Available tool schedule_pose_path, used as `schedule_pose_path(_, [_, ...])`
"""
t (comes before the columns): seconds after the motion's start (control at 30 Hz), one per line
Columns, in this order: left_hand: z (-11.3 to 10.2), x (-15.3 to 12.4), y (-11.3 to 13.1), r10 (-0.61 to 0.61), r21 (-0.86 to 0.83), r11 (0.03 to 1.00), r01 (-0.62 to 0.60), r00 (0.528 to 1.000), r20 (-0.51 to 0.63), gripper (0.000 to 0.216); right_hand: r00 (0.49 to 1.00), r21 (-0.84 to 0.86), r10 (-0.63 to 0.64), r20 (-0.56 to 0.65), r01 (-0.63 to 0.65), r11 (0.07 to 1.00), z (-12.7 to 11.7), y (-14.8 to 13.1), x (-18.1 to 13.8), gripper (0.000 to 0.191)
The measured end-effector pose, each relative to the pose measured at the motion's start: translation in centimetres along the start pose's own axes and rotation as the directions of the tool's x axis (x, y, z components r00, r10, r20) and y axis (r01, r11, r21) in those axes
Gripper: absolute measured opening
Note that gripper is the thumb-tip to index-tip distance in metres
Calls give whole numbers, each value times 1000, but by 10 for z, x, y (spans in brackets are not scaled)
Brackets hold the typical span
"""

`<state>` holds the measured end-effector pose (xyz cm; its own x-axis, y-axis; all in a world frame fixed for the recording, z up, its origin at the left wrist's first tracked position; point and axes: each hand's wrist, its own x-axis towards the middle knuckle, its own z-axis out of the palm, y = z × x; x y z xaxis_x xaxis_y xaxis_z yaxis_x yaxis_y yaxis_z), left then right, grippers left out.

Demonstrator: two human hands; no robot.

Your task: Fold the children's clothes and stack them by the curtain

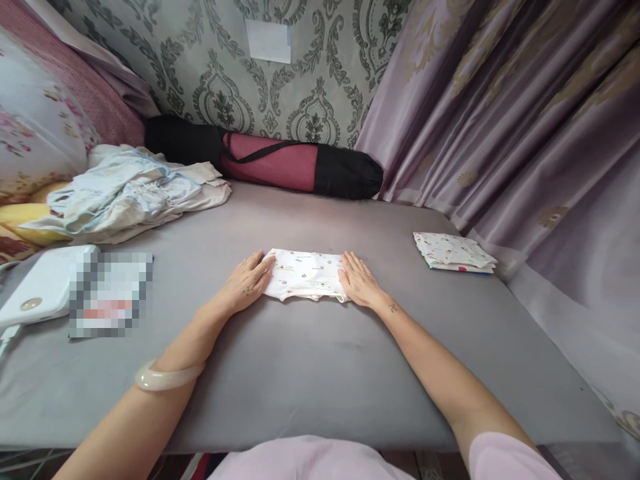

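A folded white cloth garment with small printed figures lies flat on the grey surface in front of me. My left hand rests on its left edge, fingers stretched out and flat. On its right edge lies my right hand, also flat with the fingers extended. Neither hand grips the cloth. The garment's near edge is uneven, with a small scalloped or buttoned part showing there.
Far right is a folded stack of printed cloth. Crumpled clothes lie at the left. A white box-like device with a cable sits beside a blurred flat packet. A black and red long bag lies along the wall; curtains hang right.
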<state>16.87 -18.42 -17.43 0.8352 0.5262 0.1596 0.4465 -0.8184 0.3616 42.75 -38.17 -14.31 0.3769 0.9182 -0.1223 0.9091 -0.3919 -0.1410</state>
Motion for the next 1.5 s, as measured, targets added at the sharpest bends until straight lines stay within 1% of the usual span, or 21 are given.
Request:
schedule_pose_path(0.07, [-1, 0, 1, 3, -2, 1000, -3, 1000, -16, 56, 999, 9, 24, 29, -24, 1000, -7, -7, 0, 67])
schedule_pose_path(0.17, [-7, -1, 6, -1, -17, 1000, 1, 999, -41, 55, 999, 47, 27, -17, -26, 999, -18, -28, 0, 67])
schedule_pose_path(0.23, [-11, -1, 9, -12, -39, 999, 10, 999, -52, 54, 998, 88, -38, -54, 43, 995, -22, -45, 1, 66])
schedule_pose_path(0.3, [-15, -2, 12, -16, -62, 998, 11, 997, -69, 52, 991, 122, -122, -56, 128, 984, -22, -61, 2, 65])
schedule_pose_path(0.37, [-16, -2, 13, -20, -75, 997, 13, 995, -95, 51, 985, 130, -162, -64, 169, 977, -19, -71, 4, 63])
schedule_pose_path(0.43, [-16, -3, 13, -22, -78, 997, 13, 993, -113, 50, 983, 112, -166, -76, 174, 978, -12, -75, 7, 61])
schedule_pose_path(0.57, [-16, -4, 14, -6, -73, 997, -3, 993, -117, 47, 984, 55, -158, -79, 163, 985, 2, -74, 9, 57])
schedule_pose_path(0.63, [-17, -4, 15, -5, -74, 997, -4, 993, -121, 46, 984, 35, -160, -84, 163, 986, 5, -73, 9, 56])
schedule_pose_path(0.77, [-19, -5, 16, -34, -95, 995, 21, 990, -137, 44, 985, 32, -154, -72, 157, 987, 1, -73, 10, 57])
schedule_pose_path(0.87, [-21, -4, 17, -72, -130, 990, 52, 984, -160, 40, 991, 65, -134, -10, 135, 989, -5, -76, 12, 57])
schedule_pose_path(0.9, [-21, -4, 16, -84, -141, 988, 61, 983, -163, 38, 992, 72, -128, -5, 128, 989, -6, -80, 13, 56])
schedule_pose_path(0.97, [-22, -4, 16, -99, -156, 985, 73, 981, -166, 36, 991, 67, -130, -43, 132, 989, -6, -89, 16, 54])
schedule_pose_path(1.03, [-23, -4, 15, -103, -160, 984, 76, 980, -168, 35, 983, 60, -157, -98, 163, 985, -4, -102, 19, 54])
schedule_pose_path(1.23, [-22, -4, 11, -86, -180, 982, 48, 974, -209, 36, 958, 95, -242, -153, 258, 961, -5, -141, 38, 57])
schedule_pose_path(1.33, [-20, -4, 11, -88, -179, 983, 47, 969, -230, 35, 962, 114, -219, -161, 238, 965, 0, -156, 47, 60])
schedule_pose_path(1.43, [-19, -3, 11, -108, -164, 984, 68, 963, -248, 33, 974, 120, -174, -143, 192, 974, 13, -166, 51, 64])
schedule_pose_path(1.5, [-17, -3, 11, -122, -152, 985, 84, 957, -262, 33, 973, 115, -165, -158, 184, 976, 21, -169, 51, 64])
